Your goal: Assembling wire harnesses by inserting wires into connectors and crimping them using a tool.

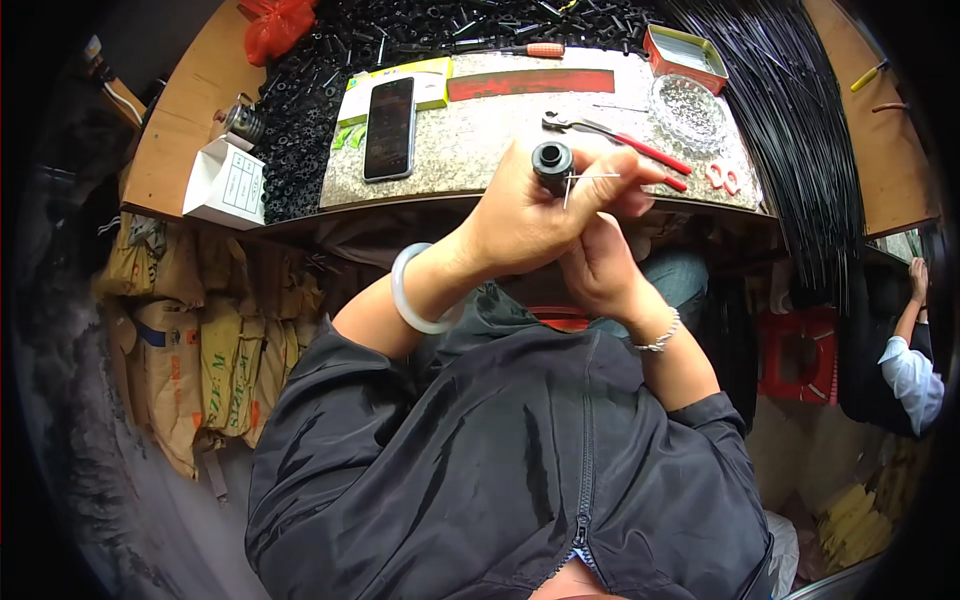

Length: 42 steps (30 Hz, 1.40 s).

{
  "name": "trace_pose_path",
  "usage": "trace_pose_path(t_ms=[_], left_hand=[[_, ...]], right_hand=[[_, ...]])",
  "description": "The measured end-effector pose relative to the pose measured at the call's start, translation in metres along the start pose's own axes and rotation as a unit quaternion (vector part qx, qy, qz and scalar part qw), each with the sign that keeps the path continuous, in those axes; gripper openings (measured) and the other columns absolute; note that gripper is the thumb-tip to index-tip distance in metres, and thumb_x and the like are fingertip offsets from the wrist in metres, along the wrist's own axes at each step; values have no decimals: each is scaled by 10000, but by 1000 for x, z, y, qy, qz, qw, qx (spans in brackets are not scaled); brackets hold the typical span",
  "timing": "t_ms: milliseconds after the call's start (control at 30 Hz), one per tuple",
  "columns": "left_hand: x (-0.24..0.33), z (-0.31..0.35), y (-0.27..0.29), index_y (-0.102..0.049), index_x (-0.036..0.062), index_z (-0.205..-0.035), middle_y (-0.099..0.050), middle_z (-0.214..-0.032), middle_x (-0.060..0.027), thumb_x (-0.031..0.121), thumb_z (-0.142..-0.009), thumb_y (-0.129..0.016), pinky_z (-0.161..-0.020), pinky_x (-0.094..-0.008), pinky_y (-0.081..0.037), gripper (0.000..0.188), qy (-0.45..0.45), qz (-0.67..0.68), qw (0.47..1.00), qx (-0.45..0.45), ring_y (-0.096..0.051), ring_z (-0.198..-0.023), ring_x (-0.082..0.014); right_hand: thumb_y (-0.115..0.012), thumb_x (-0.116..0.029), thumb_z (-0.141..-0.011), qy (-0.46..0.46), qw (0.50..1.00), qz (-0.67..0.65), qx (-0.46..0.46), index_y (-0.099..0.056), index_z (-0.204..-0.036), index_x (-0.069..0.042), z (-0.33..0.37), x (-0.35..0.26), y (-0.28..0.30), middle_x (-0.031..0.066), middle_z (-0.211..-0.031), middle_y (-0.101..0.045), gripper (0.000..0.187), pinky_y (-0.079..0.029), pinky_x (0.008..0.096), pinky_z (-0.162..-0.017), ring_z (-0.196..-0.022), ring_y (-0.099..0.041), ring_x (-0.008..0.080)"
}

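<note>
My left hand is raised over the table's near edge, its fingers closed around a black tubular part with a round hollow end facing up. Two thin metal pins cross beside that part, near the fingertips. My right hand is just below and to the right, touching or almost touching the left. Its fingers are bent and partly hidden, so what they hold, if anything, does not show. Beyond the hands, pliers with red handles lie on the pale work board.
A black phone rests at the board's left, near a white box. Small black parts are heaped behind. At right are a glass dish, a red tin and long black rods. Another person's arm shows far right.
</note>
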<state>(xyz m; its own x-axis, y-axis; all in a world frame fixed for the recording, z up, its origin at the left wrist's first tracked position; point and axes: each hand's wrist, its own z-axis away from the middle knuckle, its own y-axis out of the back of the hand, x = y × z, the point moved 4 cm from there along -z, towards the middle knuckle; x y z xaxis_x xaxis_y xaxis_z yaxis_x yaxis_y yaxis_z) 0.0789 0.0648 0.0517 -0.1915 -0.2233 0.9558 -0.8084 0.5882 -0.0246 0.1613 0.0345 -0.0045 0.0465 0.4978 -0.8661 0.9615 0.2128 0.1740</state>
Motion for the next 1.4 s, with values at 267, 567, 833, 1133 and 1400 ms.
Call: trace_pose_path(t_ms=[267,567,833,1133,1400], left_hand=[[-17,-2,2,-618,-48,-1037,-636,-832,-53,125,-944,-451,-679,-241,-446,258,-60,-239,961,125,-537,-765,-75],[-14,-12,20,-611,-58,-1038,-379,-512,83,164,-949,-463,-407,-183,-247,281,30,-52,965,254,-309,-429,2],[-16,31,47,-648,9,-1011,-386,-496,83,215,-970,-426,-408,-186,-242,305,1,-179,967,183,-336,-436,1],[-7,41,63,-646,-8,-1012,-359,-522,101,147,-947,-460,-438,-207,-220,251,-58,-199,945,254,-300,-491,10],[-19,31,62,-637,-6,-1041,-354,-514,103,154,-947,-464,-438,-196,-223,254,-63,-166,949,259,-294,-481,7]], right_hand=[[-740,-368,-704,133,907,370,149,-504,-1157,-7,-8,-61,53,145,-1157,-528,626,-347,383,-925,-1068,-489,286],[-665,-164,-772,40,901,416,117,-538,-809,-30,-8,26,113,110,-796,-558,188,-434,386,-694,-801,-526,305],[-636,-278,-764,57,803,593,1,-580,-855,-77,-24,76,69,92,-824,-523,228,-388,396,-688,-800,-509,273],[-674,-106,-798,-66,962,264,10,-586,-954,-12,12,-23,75,19,-912,-471,203,-326,188,-591,-704,-394,61],[-787,-285,-601,139,757,638,20,-697,-891,-150,10,-96,55,52,-944,-535,332,-454,301,-610,-741,-561,195]])
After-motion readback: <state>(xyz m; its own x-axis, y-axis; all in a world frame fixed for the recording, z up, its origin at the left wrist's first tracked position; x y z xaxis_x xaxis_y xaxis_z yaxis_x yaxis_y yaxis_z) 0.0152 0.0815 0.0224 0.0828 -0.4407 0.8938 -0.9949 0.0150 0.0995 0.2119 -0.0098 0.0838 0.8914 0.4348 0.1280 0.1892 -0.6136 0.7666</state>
